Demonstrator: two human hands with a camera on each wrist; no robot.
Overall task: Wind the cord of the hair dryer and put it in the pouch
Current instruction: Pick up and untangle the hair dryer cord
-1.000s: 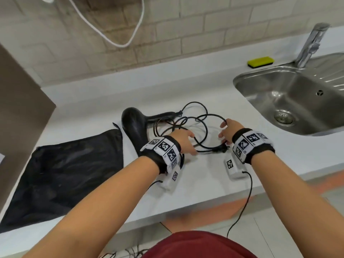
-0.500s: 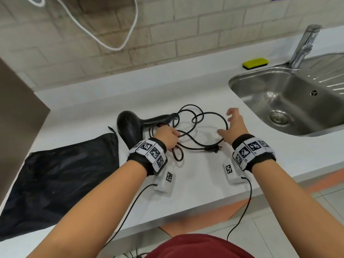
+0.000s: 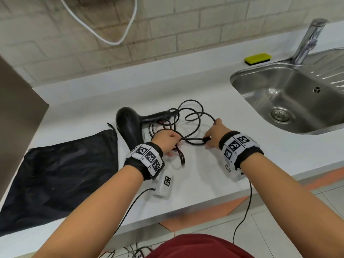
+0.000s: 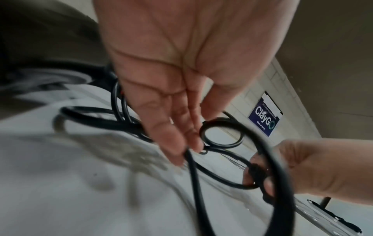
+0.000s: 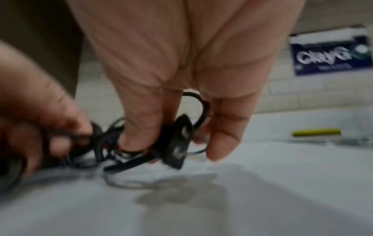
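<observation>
Cord-winding step, still messy: the thin black rubbery cord (image 3: 188,116) sprawls in loose springy loops on the smooth white worktop (image 3: 204,175), just right of the glossy black hair dryer (image 3: 128,125). Left hand (image 3: 167,141) pinches a bunch of strands, right hand (image 3: 214,134) pinches the flat plug end (image 5: 177,143). I'd guess the next move is stacking loops evenly into one coil, keeping tension so they don't spring apart. Floppy black mesh-looking pouch (image 3: 59,175) lies flat at the left, right beside the dryer, not yet opened.
</observation>
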